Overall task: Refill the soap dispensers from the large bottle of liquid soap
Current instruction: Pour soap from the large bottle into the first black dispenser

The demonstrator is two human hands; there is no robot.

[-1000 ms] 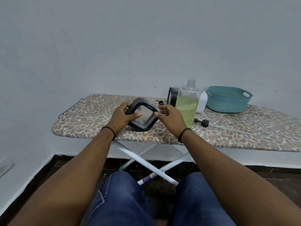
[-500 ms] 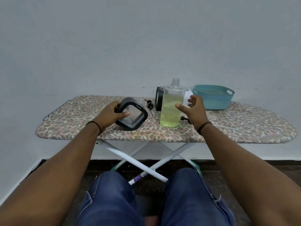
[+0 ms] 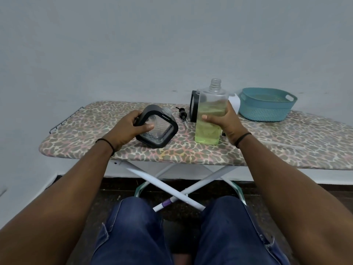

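Note:
An empty clear soap dispenser point(image 3: 159, 129) with a black frame lies tilted on the ironing board point(image 3: 87, 131), its open neck pointing up and away. My left hand point(image 3: 129, 127) grips its left side, thumb across the clear face. The large clear bottle point(image 3: 210, 113) of yellow-green liquid soap stands upright and uncapped to the right. My right hand point(image 3: 223, 121) is wrapped around its middle. A second black-framed dispenser point(image 3: 194, 106) stands just behind the bottle, partly hidden. A black pump head point(image 3: 182, 112) lies between the two dispensers.
A teal plastic basket point(image 3: 265, 109) sits at the back right of the board, with a white object point(image 3: 234, 102) beside it. Another pump part point(image 3: 223, 134) peeks out behind my right wrist. The wall runs close behind; my knees are under the board's front edge.
My right hand left the tilted dispenser, moved right and closed around the large soap bottle. My left hand kept hold of the dispenser.

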